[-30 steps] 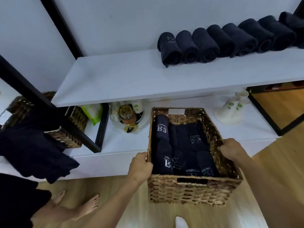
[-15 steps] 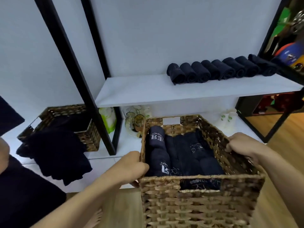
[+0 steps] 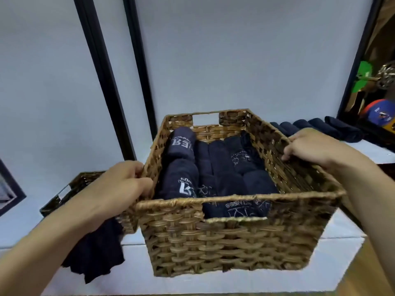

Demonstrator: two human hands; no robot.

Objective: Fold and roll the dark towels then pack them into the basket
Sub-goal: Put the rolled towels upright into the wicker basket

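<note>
and up comes the basket [image 3: 224, 248]! a second ago it sat low by the bottom shelf, and now we see it carried high and near us, against the white wall. we read that as packing close to done: the rolled towels [image 3: 213, 167] lie snug inside in rows. more rolls [image 3: 316, 129] wait on the far right shelf. now the hold: left grip [image 3: 126, 184] curled round the left rim, right grip [image 3: 310, 146] hooked over the right rim, both clamped on weave.
</note>
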